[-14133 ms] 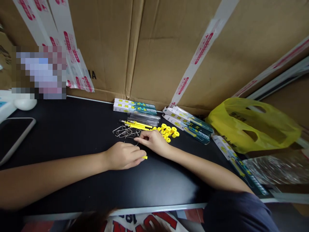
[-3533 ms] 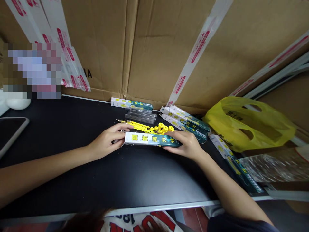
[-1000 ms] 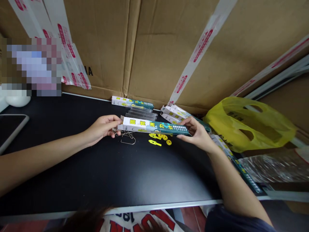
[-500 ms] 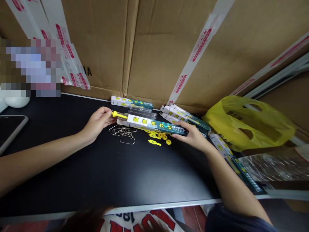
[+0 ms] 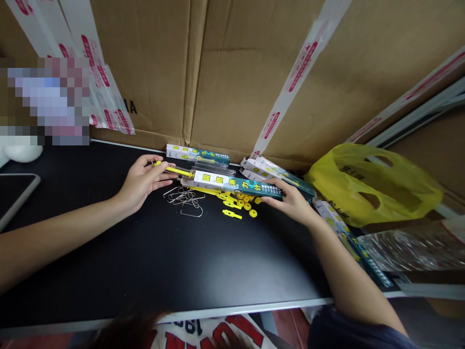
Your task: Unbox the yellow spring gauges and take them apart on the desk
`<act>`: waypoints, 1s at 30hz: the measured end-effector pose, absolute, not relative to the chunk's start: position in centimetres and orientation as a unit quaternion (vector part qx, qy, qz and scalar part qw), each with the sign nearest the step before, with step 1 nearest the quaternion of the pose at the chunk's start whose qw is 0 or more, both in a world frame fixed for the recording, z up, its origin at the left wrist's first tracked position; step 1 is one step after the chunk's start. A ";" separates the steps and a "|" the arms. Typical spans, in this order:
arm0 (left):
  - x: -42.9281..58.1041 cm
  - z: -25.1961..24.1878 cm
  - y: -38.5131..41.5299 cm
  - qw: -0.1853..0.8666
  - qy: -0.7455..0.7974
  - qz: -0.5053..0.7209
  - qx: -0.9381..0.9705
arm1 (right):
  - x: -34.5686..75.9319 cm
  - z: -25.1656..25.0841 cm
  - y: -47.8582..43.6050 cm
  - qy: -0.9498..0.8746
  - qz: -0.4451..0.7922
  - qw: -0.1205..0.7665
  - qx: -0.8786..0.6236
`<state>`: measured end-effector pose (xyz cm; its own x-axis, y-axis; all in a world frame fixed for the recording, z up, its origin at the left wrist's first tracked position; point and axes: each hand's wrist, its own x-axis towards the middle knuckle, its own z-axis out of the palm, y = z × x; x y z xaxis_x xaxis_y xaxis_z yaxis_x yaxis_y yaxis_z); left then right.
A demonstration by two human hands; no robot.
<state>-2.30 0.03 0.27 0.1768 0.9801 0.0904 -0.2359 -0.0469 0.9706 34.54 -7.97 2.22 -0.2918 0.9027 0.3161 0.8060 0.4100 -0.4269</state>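
My left hand (image 5: 135,184) pinches the end of a spring scale (image 5: 177,170), a clear tube with a yellow rod inside. The scale sticks partly out of the left opening of a slim white and teal carton (image 5: 221,181). My right hand (image 5: 292,202) grips the carton by its teal end, tilted slightly above the black table. Bent wire hooks (image 5: 186,198) lie tangled just below the carton's mouth. Under and in front of it are yellow plastic pieces (image 5: 231,214) and small yellow rings (image 5: 253,213). Clear tubes (image 5: 214,167) lie behind it, partly covered.
Another carton (image 5: 198,154) lies along the cardboard wall, with more cartons (image 5: 269,167) stacked right of it. A yellow plastic bag (image 5: 378,184), a carton (image 5: 352,242) and clear plastic wrap (image 5: 395,247) occupy the right. A phone or tablet (image 5: 18,194) sits at the left edge.
My left hand has moved left, and more of the spring scale now shows outside the carton. My right hand still holds the carton, which has shifted slightly right.
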 end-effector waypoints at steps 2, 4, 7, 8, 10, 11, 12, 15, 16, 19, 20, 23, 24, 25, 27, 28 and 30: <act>-2.3 0.2 -0.1 0.584 0.371 0.511 0.511 | 34.5 2.3 -7.9 -0.799 0.089 0.265 -0.532; -2.3 0.1 -0.1 0.587 0.370 0.511 0.507 | 34.6 2.4 -7.8 -0.807 0.071 0.271 -0.520; -2.5 0.2 0.4 0.588 0.369 0.533 0.484 | 35.2 2.9 -7.8 -0.814 0.027 0.282 -0.506; -2.6 0.3 0.6 0.586 0.369 0.544 0.473 | 35.5 3.1 -7.8 -0.810 0.014 0.287 -0.511; -2.9 0.4 1.1 0.581 0.370 0.569 0.449 | 36.5 3.5 -7.8 -0.793 -0.008 0.298 -0.532; -3.0 0.5 1.4 0.576 0.371 0.582 0.437 | 37.1 3.7 -7.8 -0.781 -0.019 0.304 -0.544; -3.2 0.6 1.6 0.570 0.373 0.595 0.427 | 37.7 3.9 -7.7 -0.770 -0.028 0.309 -0.557; -3.4 0.7 2.0 0.563 0.374 0.612 0.410 | 40.0 4.0 -7.5 -0.731 -0.051 0.335 -0.592; -3.4 0.7 2.0 0.565 0.375 0.611 0.409 | 40.7 4.0 -7.4 -0.719 -0.056 0.345 -0.601; -3.2 0.7 1.7 0.574 0.375 0.599 0.413 | 42.9 3.7 -7.1 -0.680 -0.056 0.372 -0.629; -3.1 0.7 1.6 0.578 0.374 0.595 0.415 | 43.5 3.6 -7.0 -0.670 -0.056 0.379 -0.636; -2.9 0.9 1.1 0.590 0.365 0.583 0.422 | 45.3 3.3 -7.1 -0.653 -0.036 0.375 -0.657; -2.9 0.9 1.0 0.594 0.363 0.580 0.423 | 45.9 3.2 -7.2 -0.649 -0.028 0.368 -0.665; -2.9 1.0 0.9 0.598 0.361 0.576 0.424 | 46.4 3.0 -7.2 -0.644 -0.020 0.361 -0.674; -2.8 1.0 0.8 0.604 0.360 0.570 0.425 | 47.2 2.7 -7.3 -0.634 -0.009 0.351 -0.689; -2.8 0.9 0.7 0.606 0.359 0.568 0.426 | 47.6 2.6 -7.3 -0.629 -0.006 0.349 -0.694; -2.8 0.8 0.6 0.610 0.357 0.563 0.428 | 48.0 2.2 -7.2 -0.620 -0.004 0.348 -0.703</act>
<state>-2.76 0.64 0.79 0.1104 0.9928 0.0462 -0.3821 -0.0005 0.9241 48.05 -7.20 2.21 0.2318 0.8687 0.4377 0.8745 0.0110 -0.4850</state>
